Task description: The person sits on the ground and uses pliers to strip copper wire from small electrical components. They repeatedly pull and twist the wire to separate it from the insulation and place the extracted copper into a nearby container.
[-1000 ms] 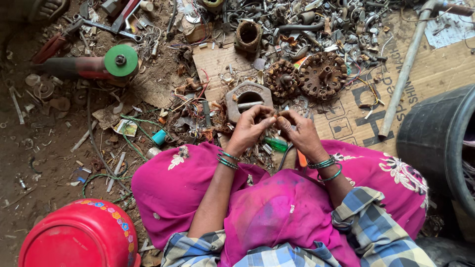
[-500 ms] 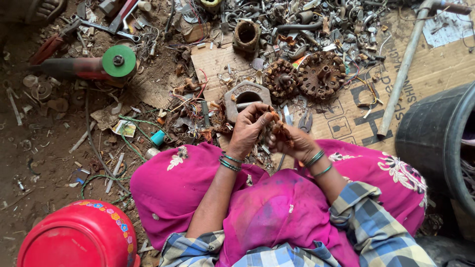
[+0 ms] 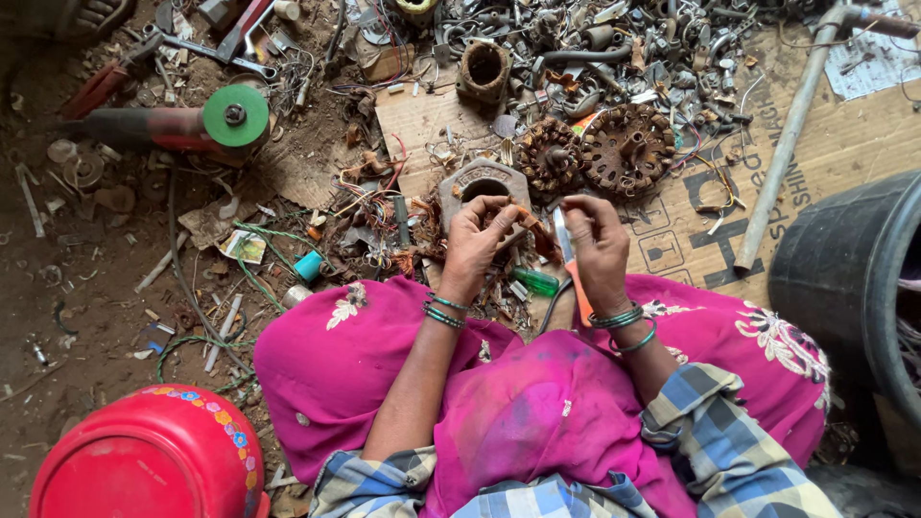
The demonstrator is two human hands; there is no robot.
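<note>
Far left: red plastic pot [image 3: 153, 459] with painted rim sits on the dirt floor [image 3: 67, 307], just beside the person's pink-draped knee.

Up top left: angle grinder [image 3: 182, 123] with a green disc lies flat on the dirt, red-handled pliers [image 3: 101, 84] just beside it. Small teal cap [image 3: 308, 266] and loose green wire [image 3: 259, 278] lie lower down, near the knee.

Centre: grey metal housing with round bore [image 3: 483, 184] lies on a cardboard sheet [image 3: 422, 120], right above the hands. Rusty cylindrical sleeve [image 3: 484, 65] lies further up.

Left hand [image 3: 477, 242]: grip pressed together, fingers curled and pinching a tangle of copper wire [image 3: 530, 228]. That wire bundle is held up off the floor, between the two hands, above the lap. Green bangles on the wrist.

Green-handled screwdriver [image 3: 533, 281] lies on the floor between the forearms, below the wire.

Right hand [image 3: 597, 245]: grip also closed, fingertips pinched at the other side of the same wire; exact contact too small to tell. Green bangles here too.

Right of centre: two rusty round motor cores [image 3: 595, 153] lie side by side on printed cardboard [image 3: 700, 230], scrap metal bits heaped above them.

Further right: grey metal pipe [image 3: 787, 144] lies diagonally across the cardboard. Far right edge: black rubber tub [image 3: 844, 278], partly out of frame.
</note>
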